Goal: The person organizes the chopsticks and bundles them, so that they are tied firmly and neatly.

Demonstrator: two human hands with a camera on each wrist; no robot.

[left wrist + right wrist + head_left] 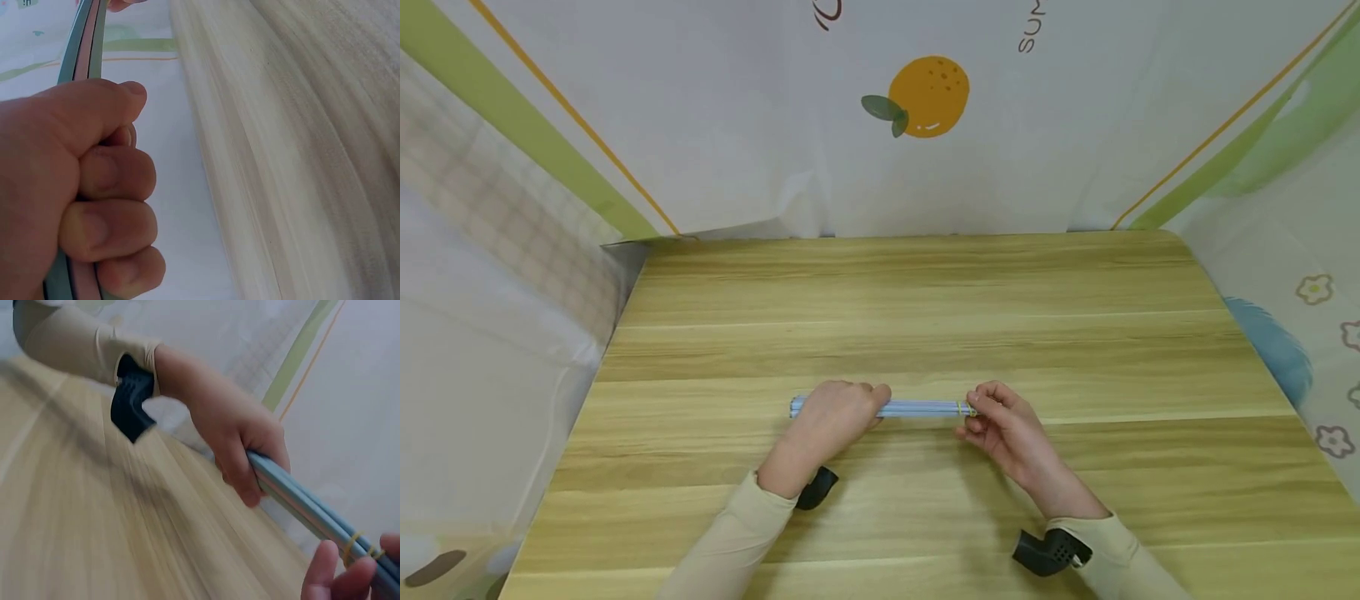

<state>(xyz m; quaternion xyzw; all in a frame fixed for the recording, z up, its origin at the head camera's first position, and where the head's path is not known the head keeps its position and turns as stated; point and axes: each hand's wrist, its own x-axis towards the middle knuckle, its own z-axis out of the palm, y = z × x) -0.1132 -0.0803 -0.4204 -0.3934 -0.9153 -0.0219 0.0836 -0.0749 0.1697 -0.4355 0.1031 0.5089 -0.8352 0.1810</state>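
A bundle of slim pastel pencils (pixel 921 408) lies crosswise in front of me, held above the table. My left hand (pixel 835 408) grips it near its left end, fingers curled round. Blue-green and pink sides of the pencils (pixel 80 50) show above the fist in the left wrist view. At the right end, a thin yellow rubber band (pixel 350 547) loops round the bundle. My right hand (pixel 1011 429) has thumb and fingertips at that end and pinches the band. The tip of the bundle is partly hidden by those fingers.
The wood-grain table (pixel 925 308) spreads out under both hands. Behind it hangs a white cloth (pixel 722 125) with a printed orange (pixel 931 96). Black wrist mounts (pixel 1051 552) stick out below the sleeves. Printed cloth also hangs at both sides.
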